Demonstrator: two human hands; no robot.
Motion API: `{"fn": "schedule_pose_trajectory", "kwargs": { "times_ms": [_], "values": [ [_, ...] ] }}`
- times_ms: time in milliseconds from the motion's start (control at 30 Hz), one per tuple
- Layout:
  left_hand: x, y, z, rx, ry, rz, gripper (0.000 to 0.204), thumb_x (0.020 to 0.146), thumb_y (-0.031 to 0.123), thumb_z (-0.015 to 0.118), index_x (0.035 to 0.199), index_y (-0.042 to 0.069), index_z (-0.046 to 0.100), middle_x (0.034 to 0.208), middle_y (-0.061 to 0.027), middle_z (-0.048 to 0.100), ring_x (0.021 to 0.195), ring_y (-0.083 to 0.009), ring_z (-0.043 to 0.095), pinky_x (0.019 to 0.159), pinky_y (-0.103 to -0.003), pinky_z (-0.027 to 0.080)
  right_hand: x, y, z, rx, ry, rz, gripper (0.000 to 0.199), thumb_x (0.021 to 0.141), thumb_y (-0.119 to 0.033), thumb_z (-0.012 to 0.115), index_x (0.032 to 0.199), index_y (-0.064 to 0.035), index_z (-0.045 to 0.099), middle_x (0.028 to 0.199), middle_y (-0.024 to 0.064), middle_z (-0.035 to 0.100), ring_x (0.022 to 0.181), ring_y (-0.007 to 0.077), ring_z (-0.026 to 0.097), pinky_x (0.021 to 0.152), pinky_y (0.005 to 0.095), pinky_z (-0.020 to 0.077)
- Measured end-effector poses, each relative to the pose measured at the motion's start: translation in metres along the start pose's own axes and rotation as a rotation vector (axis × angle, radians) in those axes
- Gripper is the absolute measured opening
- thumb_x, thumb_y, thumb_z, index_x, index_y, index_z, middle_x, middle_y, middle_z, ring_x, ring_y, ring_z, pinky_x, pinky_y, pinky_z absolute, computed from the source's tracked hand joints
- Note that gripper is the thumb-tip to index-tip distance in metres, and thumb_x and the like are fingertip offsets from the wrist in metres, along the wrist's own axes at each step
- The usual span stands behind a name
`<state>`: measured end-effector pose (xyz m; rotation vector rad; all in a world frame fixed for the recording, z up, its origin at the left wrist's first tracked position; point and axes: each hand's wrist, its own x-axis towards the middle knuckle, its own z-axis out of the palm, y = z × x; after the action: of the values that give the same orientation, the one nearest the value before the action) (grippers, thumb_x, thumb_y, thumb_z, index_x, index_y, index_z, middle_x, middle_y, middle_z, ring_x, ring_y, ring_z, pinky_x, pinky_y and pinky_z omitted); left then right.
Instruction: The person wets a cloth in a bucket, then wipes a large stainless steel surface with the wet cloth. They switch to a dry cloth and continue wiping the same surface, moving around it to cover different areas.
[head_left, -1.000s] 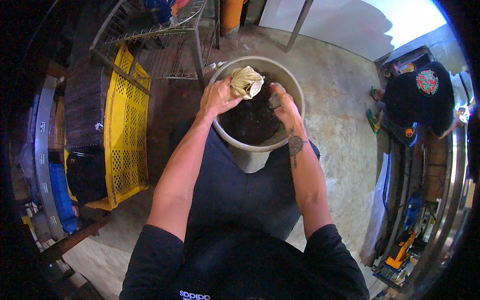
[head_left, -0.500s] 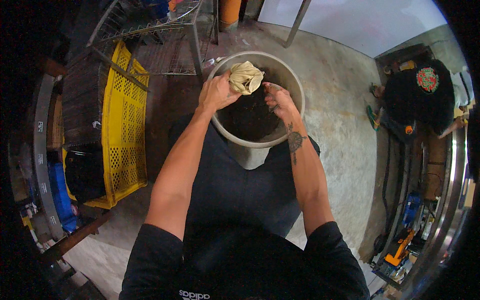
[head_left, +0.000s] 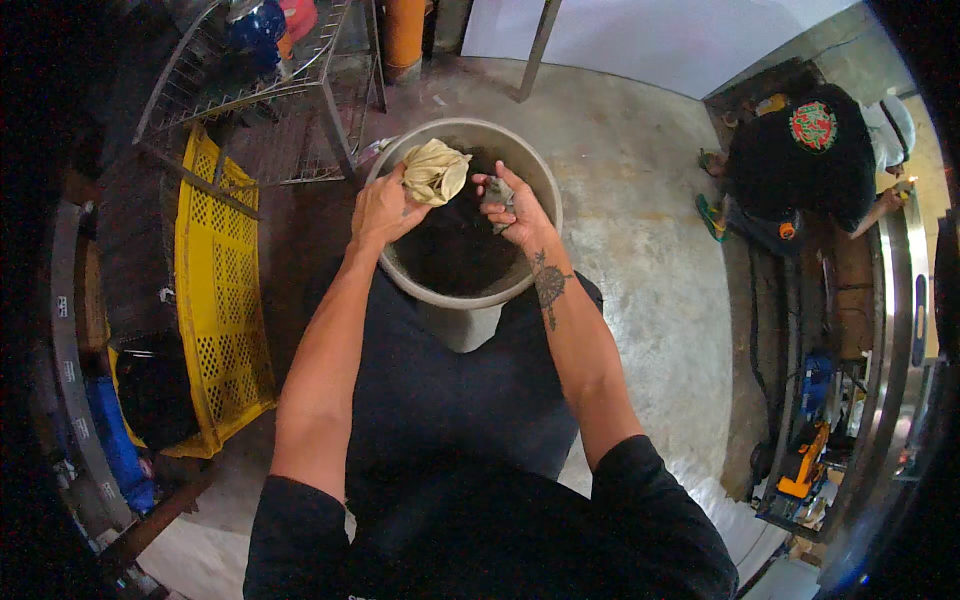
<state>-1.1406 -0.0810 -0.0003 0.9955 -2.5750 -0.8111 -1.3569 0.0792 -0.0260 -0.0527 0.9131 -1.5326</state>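
A round grey-beige tub [head_left: 551,190] stands in front of my knees, its inside dark. Over its left rim my left hand [head_left: 384,213] is closed around a bunched, pale yellow cloth-like bundle [head_left: 430,172] with gathered folds and an opening turned to the right. At the right side of the tub my right hand [head_left: 520,214] is turned partly palm up. Its fingers curl round a small grey crumpled rag-like piece [head_left: 497,192]. A gap lies between the two hands. What lies at the bottom of the tub is too dark to make out.
A yellow perforated crate [head_left: 222,320] stands on its side at the left. Beyond it is a metal wire rack [head_left: 335,130]. An orange cylinder [head_left: 403,40] stands at the back. To the right another person in a black shirt [head_left: 800,170] bends beside a long metal-edged bench [head_left: 915,270].
My right hand has turned more palm up, and the grey piece in it now shows plainly. The left hand still holds the yellow bundle. The whole view has shifted, moving things leftward.
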Motion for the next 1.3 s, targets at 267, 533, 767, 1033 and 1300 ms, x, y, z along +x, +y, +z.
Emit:
{"fn": "schedule_pose_trajectory", "kwargs": {
  "times_ms": [267, 533, 767, 1033, 1300],
  "values": [
    [-0.004, 0.002, -0.003, -0.012, 0.011, 0.018, 0.076, 0.082, 0.043, 0.087, 0.142, 0.004, 0.061, 0.122, -0.023, 0.075, 0.114, -0.0449, 0.071, 0.099, -0.053, 0.057, 0.004, 0.015, 0.019, -0.378, 0.625, -0.223, 0.031, 0.1, -0.037, 0.073, 0.098, -0.0075, 0.063, 0.083, 0.0054, 0.056, 0.055, 0.0148, 0.048, 0.041, 0.0283, 0.0305],
    [-0.002, -0.004, 0.002, 0.018, 0.024, 0.055, 0.083, 0.08, 0.045, 0.087, 0.144, 0.0, 0.058, 0.117, -0.0228, 0.077, 0.111, -0.0439, 0.073, 0.097, -0.054, 0.058, 0.013, 0.023, 0.009, -0.499, 0.635, -0.257, 0.027, 0.104, -0.031, 0.071, 0.092, -0.01, 0.06, 0.074, 0.0041, 0.054, 0.053, 0.0181, 0.051, 0.044, 0.0353, 0.0385],
    [0.0, -0.004, 0.005, 0.012, 0.048, 0.071, 0.08, 0.08, 0.044, 0.088, 0.141, 0.001, 0.06, 0.113, -0.0235, 0.078, 0.109, -0.0444, 0.073, 0.095, -0.054, 0.058, 0.019, 0.021, -0.012, -0.299, 0.34, -0.332, 0.028, 0.104, -0.012, 0.07, 0.128, 0.0003, 0.063, 0.109, 0.012, 0.066, 0.081, 0.0179, 0.062, 0.066, 0.0314, 0.0512],
    [-0.005, 0.0, -0.002, 0.01, 0.074, 0.068, 0.07, 0.08, 0.042, 0.088, 0.133, 0.004, 0.063, 0.111, -0.0229, 0.078, 0.108, -0.0455, 0.073, 0.093, -0.055, 0.059, 0.02, 0.024, -0.005, -0.699, 0.501, -0.25, 0.033, 0.109, -0.035, 0.069, 0.116, -0.0029, 0.071, 0.076, 0.0012, 0.059, 0.051, 0.0112, 0.045, 0.045, 0.0303, 0.0333],
    [-0.003, -0.001, -0.001, 0.001, 0.071, 0.082, 0.071, 0.08, 0.042, 0.088, 0.133, 0.002, 0.064, 0.111, -0.0233, 0.079, 0.107, -0.0451, 0.074, 0.093, -0.054, 0.06, 0.016, 0.027, 0.008, -0.793, 0.579, -0.254, 0.047, 0.114, -0.05, 0.052, 0.088, -0.0107, 0.057, 0.067, -0.0021, 0.045, 0.048, 0.0107, 0.038, 0.041, 0.0316, 0.0287]
  ]
}}
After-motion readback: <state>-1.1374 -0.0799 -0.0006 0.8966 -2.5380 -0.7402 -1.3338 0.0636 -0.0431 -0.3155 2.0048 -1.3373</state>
